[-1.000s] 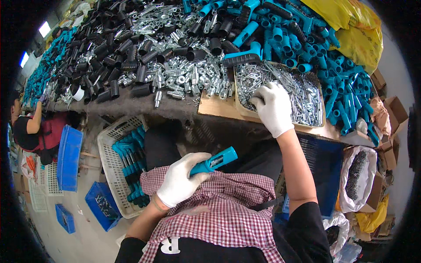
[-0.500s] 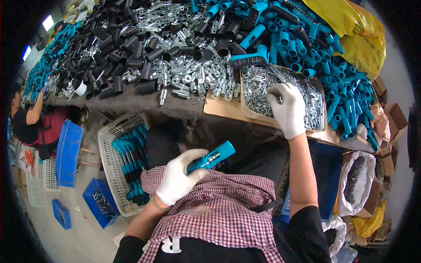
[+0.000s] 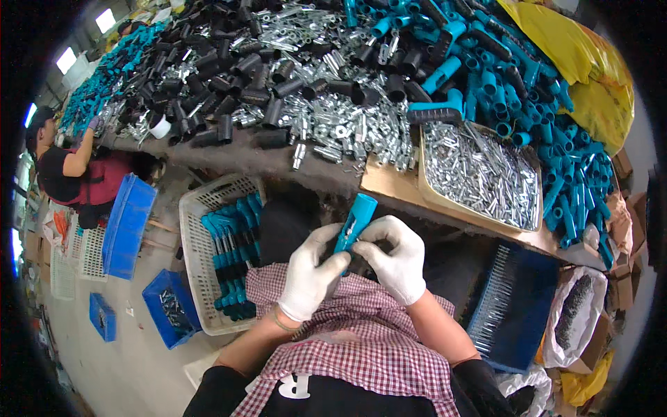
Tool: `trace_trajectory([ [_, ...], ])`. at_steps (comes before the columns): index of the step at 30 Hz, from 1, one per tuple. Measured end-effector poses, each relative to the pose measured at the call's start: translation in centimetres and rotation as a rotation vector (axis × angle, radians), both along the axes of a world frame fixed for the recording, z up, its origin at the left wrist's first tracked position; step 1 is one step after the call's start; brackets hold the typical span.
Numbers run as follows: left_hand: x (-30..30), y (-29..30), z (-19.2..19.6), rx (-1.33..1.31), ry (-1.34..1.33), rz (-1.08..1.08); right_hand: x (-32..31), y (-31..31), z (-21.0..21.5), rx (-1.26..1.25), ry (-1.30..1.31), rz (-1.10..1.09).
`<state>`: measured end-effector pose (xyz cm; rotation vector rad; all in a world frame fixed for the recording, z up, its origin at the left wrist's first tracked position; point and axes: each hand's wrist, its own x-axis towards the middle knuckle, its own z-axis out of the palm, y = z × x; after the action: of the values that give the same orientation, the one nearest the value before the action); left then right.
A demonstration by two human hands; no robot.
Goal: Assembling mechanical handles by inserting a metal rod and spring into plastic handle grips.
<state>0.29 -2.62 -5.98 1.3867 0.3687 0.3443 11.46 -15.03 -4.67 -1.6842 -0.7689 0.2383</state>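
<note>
Both gloved hands, left hand [image 3: 310, 276] & right hand [image 3: 397, 258], grip smooth teal plastic handle [image 3: 353, 222].

Even, fairly bright indoor light w/ soft shadows; bright white window patches [image 3: 105, 19] blow out at upper left. Heavy fisheye: black vignette round the rim, desk edge [image 3: 326, 182] bends. Centre sharp, edges smeared; mild glare on the heap of small silver metal parts [image 3: 479, 174].

Lower end of teal handle [image 3: 354, 222] hidden between gloved fingers [image 3: 326, 267]; small metal part there too small to tell.
</note>
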Motion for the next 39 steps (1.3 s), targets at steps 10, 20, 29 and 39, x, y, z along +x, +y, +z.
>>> trace_trajectory([
  [10, -1.6, 2.3, -0.7, -0.009, 0.031, -0.015, 1.5, 1.9, -0.1, 0.048, 0.728, 0.335],
  [20, -2.5, 6.2, -0.3, -0.396, -0.154, 0.042, 8.9, 11.6, 5.3, -0.373, -0.457, 0.715],
  [29, -3.1, 6.3, 0.1, -0.457, -0.145, 0.132, 19.9, 24.6, 6.1, -1.017, -1.246, 0.227],
  [39, -2.8, 6.3, 0.9, -0.427, -0.122, 0.114, 10.5, 10.3, 9.4, -0.394, -0.826, 0.514],
])
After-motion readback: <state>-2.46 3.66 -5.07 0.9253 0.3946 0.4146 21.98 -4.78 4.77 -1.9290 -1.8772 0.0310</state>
